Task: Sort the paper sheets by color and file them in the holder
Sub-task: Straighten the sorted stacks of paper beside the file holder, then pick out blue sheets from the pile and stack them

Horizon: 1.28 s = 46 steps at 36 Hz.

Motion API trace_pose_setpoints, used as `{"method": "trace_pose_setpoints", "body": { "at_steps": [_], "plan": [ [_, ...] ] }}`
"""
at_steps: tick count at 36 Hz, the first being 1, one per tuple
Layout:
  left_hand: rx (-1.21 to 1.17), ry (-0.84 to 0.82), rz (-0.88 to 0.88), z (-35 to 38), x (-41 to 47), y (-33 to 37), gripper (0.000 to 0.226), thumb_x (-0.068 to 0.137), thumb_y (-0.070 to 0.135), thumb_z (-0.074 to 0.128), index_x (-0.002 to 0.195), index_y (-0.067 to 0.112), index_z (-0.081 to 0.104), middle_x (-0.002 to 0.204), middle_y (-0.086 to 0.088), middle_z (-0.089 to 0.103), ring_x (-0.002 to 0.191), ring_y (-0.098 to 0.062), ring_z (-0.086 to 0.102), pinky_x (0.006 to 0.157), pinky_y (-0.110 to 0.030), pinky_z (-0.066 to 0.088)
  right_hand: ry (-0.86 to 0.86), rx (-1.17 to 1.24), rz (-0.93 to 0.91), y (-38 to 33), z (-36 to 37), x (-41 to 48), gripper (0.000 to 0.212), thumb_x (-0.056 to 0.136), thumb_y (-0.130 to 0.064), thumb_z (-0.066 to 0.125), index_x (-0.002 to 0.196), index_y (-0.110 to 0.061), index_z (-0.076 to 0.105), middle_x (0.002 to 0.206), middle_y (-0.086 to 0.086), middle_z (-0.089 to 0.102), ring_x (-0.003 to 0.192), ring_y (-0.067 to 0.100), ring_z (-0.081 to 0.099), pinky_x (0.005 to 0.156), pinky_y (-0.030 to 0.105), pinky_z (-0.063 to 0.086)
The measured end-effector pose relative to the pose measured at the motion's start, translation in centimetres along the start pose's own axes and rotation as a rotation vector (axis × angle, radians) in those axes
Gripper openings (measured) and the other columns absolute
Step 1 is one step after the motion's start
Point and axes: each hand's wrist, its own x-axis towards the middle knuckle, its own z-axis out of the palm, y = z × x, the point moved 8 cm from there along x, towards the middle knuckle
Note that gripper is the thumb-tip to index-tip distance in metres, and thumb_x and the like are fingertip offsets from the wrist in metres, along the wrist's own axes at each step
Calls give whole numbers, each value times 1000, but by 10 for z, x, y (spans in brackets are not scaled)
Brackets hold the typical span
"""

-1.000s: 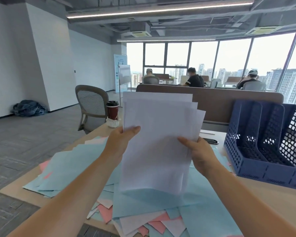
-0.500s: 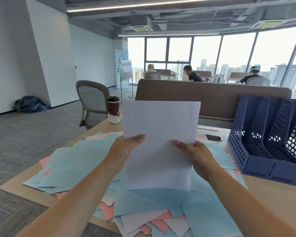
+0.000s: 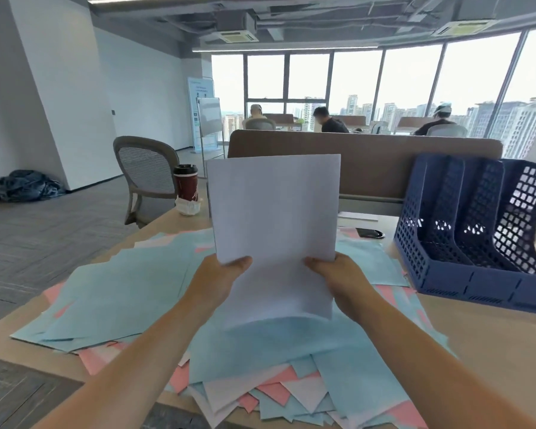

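Both hands, left hand (image 3: pixel 226 274) and right hand (image 3: pixel 334 274), grip an upright stack of white sheets (image 3: pixel 276 230) at frame centre; the blue holder (image 3: pixel 464 283) at right looks empty. Blue, pink and white paper (image 3: pixel 130 292) covers the wooden desk (image 3: pixel 492 342), so most sorting seemingly remains. It is an open office with windows.

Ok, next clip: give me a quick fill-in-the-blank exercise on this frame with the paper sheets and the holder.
1. The stack of sheets gripped by the left hand and right hand is ____ in colour.
2. The loose pile on the table mixes light blue, white and ____ sheets.
3. The blue holder stands on the person's ____ side.
4. The holder's visible compartments are ____.
Missing words: white; pink; right; empty.
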Motion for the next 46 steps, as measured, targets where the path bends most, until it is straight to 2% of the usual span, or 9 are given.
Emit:
{"method": "trace_pose_setpoints", "body": {
  "at_steps": [9,12,20,25,30,33,36,39,46],
  "plan": [
    [-9,-87,36,87,-21,53,19,87,29,73,104,23,73,100,4,74,92,-17,69,88,-33,53,260,-168,-60,-35,-100,-38,32,80,-36,68,108,-20,68,101,0,73,92,24,70,86,47,57],
    [-44,-181,-2,135,-38,58,14,87,28,72,100,24,73,96,7,74,89,-14,69,83,-31,55,374,-251,-74,-41,-152,-61,13,90,-22,60,97,-14,66,95,10,71,84,29,67,73,37,53],
    [-58,-425,-110,270,-94,69,12,91,16,63,100,17,72,101,-8,75,94,-30,71,87,-40,55,597,-354,16,-24,-292,-121,13,88,-6,53,76,-8,59,77,14,61,68,29,58,58,32,43],
    [15,-484,-89,335,-115,73,17,84,13,56,95,19,66,95,-5,71,88,-27,68,80,-36,54,681,-375,117,1,-361,-159,24,82,0,51,98,8,68,95,27,69,86,41,67,61,32,45],
    [153,-545,-128,398,-118,34,54,57,21,55,109,9,64,107,-15,69,96,-32,66,84,-44,56,696,-385,190,32,-402,-184,17,83,3,50,88,8,65,78,20,65,64,25,60,56,31,48],
    [220,-544,-127,414,-139,34,28,70,9,56,97,5,62,94,-10,65,85,-25,61,66,-27,47,657,-423,238,48,-413,-194,12,86,1,52,88,-7,61,77,10,65,63,22,59,51,24,46],
    [261,-533,-146,423,-147,27,9,78,3,53,81,7,61,78,-7,61,71,-23,56,61,-25,40,640,-483,289,65,-423,-198,13,85,-8,55,96,-11,62,82,7,68,78,28,66,71,36,55],
    [317,-507,-179,425,-144,16,16,83,1,50,68,7,53,65,-7,49,59,-21,45,56,-24,32,609,-550,339,77,-427,-196,21,85,-9,53,103,-10,63,95,11,69,89,31,66,77,36,54],
    [406,-500,-165,427,-140,10,20,86,10,52,97,-4,60,83,-12,55,72,-24,51,60,-27,33,574,-694,377,87,-424,-187,29,90,-7,47,115,-3,60,111,17,66,101,35,64,79,34,50]
  ]
}}
